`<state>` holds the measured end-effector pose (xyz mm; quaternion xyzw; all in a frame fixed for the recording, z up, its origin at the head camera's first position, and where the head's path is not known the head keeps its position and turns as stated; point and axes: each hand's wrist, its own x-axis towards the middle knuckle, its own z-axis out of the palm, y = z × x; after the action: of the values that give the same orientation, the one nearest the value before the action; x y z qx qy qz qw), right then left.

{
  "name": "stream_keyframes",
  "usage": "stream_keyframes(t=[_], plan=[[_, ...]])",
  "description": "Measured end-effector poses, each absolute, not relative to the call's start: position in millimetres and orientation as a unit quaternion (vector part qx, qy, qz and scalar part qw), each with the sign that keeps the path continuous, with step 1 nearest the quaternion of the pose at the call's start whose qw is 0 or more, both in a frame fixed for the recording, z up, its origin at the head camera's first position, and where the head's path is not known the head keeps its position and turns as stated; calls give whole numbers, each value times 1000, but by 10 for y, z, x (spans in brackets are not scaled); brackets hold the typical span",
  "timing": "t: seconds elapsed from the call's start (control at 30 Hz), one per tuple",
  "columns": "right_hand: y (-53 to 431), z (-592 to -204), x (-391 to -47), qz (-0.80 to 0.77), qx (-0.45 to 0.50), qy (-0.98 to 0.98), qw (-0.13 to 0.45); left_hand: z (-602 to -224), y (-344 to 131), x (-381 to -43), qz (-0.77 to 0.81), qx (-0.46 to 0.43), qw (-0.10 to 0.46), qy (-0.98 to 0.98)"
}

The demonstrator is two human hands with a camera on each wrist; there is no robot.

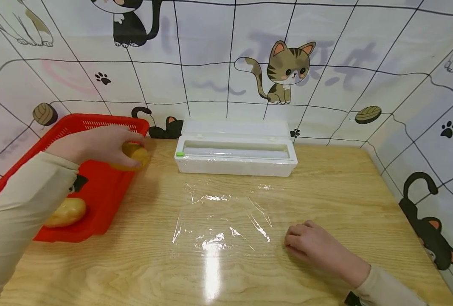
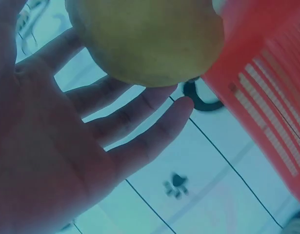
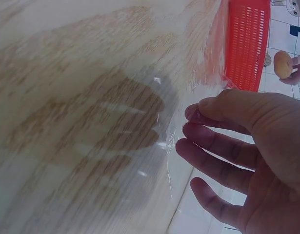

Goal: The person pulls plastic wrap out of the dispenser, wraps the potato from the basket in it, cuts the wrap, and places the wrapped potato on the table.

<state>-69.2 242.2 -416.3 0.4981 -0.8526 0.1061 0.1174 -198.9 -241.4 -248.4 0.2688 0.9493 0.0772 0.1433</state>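
Observation:
My left hand (image 1: 100, 144) grips a yellow-brown potato (image 1: 136, 156) between thumb and fingers, held above the right rim of the red plastic basket (image 1: 113, 191). In the left wrist view the potato (image 2: 150, 44) fills the top, with the fingers behind it. A second potato (image 1: 67, 211) lies in the basket, partly behind my sleeve. On the table a sheet of clear cling film (image 1: 226, 225) is spread flat, creased and shiny. My right hand (image 1: 318, 246) rests beside the film's right edge, fingers loosely curled. In the right wrist view its fingertips (image 3: 189, 146) are close to the film's edge.
A white cling film dispenser (image 1: 235, 165) stands at the back of the wooden table (image 1: 344, 191), its lid raised and a roll inside. A green slider (image 1: 180, 154) sits at its left end. Behind the table hangs a cat-print backdrop (image 1: 207, 80).

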Motion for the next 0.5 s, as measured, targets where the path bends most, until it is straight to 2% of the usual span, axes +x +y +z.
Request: stream_keyframes(t=[0.5], plan=[[2367,-4140,-698,102,499,-853,115,-2765,-1865,-1989,82,339,161,923]])
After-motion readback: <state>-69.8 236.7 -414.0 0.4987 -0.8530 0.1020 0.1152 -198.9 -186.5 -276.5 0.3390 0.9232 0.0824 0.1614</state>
